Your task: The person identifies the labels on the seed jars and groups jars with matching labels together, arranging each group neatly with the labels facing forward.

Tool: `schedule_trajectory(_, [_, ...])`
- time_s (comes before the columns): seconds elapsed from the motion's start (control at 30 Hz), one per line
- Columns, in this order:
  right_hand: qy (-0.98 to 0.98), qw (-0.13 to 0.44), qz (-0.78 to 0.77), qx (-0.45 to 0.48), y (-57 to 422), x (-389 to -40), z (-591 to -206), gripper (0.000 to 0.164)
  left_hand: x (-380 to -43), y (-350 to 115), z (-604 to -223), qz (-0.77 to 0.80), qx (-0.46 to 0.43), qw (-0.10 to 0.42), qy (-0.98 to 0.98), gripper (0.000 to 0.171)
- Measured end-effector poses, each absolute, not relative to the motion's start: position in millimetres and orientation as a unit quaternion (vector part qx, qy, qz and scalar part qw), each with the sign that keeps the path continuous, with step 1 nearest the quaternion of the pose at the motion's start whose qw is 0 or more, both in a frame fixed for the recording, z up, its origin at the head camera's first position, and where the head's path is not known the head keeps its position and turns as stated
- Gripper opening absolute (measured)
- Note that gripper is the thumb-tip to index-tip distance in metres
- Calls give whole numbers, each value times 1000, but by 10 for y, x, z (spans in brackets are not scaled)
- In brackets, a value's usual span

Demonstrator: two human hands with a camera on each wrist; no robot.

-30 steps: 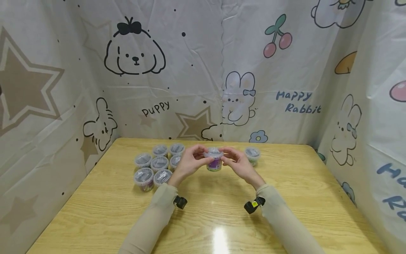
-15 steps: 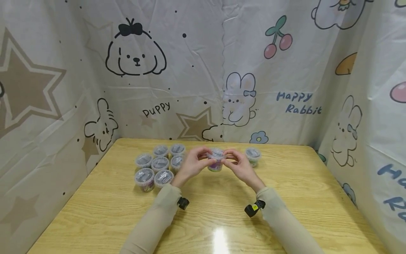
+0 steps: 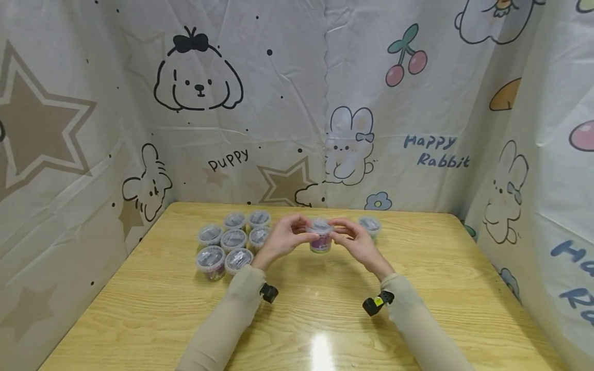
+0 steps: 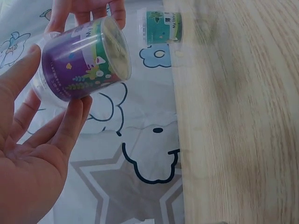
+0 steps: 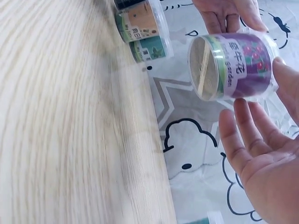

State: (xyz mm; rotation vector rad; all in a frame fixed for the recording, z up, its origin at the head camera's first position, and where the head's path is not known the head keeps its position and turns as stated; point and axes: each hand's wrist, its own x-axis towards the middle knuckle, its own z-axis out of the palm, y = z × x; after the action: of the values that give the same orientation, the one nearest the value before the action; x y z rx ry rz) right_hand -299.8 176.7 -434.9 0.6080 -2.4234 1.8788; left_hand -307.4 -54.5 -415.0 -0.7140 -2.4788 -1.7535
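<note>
A small clear plastic tub (image 3: 320, 243) with a purple label and a see-through lid is held upright above the table, its bottom showing in both wrist views. My left hand (image 3: 284, 239) pinches it at the lid rim from the left, thumb in front and fingers behind. From the other side, my right hand (image 3: 361, 246) grips the same rim between thumb and fingers. The right wrist view shows Chinese characters and flowers printed on the tub (image 5: 243, 65), with a pale filling and a wooden stick seen through its base.
Several similar lidded tubs (image 3: 234, 238) stand grouped on the left of the wooden table (image 3: 306, 319), close by my left forearm. One green-labelled tub (image 4: 161, 27) stands behind my right hand. A printed cloth (image 3: 287, 93) hangs around the table's back and sides.
Both hands have carried the purple-labelled tub a little to the right. The other tubs have stayed in place.
</note>
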Motion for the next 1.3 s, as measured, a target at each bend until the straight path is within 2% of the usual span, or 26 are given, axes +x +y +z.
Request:
schedule_trajectory(0.3, [-792, -1, 570, 218, 1910, -3019, -4357, 38, -3131, -488, -4166, -567, -257, -16, -783, 25])
schedule_trajectory(0.63, [-819, 8, 542, 189, 1990, -2965, -4312, 29, -3156, -402, -4159, -568, -257, -33, -781, 26])
schedule_trajectory(0.9, [-816, 14, 552, 173, 2055, -2985, -4317, 29, -3165, -302, -4183, -552, -258, -8, -793, 31])
schedule_trajectory(1.3, [-819, 15, 549, 165, 2245, -2981, -4333, 36, -3129, -129, -4226, -555, -255, -10, -791, 23])
